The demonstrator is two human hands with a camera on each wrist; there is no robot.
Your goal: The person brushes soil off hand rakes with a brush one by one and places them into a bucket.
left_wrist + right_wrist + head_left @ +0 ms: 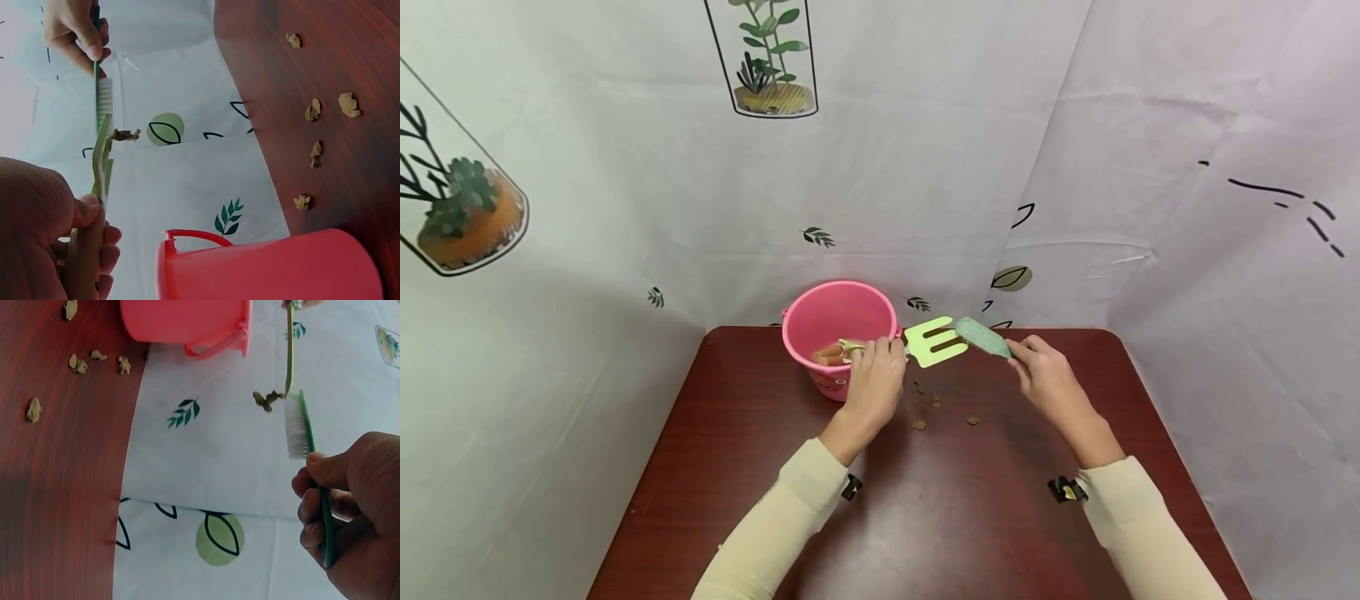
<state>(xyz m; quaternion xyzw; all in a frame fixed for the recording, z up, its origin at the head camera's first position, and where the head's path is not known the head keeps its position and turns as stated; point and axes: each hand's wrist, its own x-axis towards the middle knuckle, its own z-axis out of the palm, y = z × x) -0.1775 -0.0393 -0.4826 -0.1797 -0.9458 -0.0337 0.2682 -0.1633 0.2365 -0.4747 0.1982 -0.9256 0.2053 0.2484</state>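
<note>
My left hand [877, 379] grips the wooden handle [85, 256] of a yellow-green garden hand fork [919, 345], its tines pointing right, beside the bucket's rim. My right hand [1054, 385] holds a green brush [983, 337] by its handle. In the right wrist view the white bristles [295, 432] meet the tip of the fork, seen edge-on. A brown clump of dirt [267, 400] is at the tines' underside; whether it clings or falls I cannot tell. The pink bucket [820, 312] stands below the left hand, with wooden-handled tools [830, 357] inside.
Several brown dirt crumbs [349, 105] lie on the dark red wooden table [955, 517], right of the bucket's base. A white printed cloth [925, 192] hangs close behind the table and along both sides.
</note>
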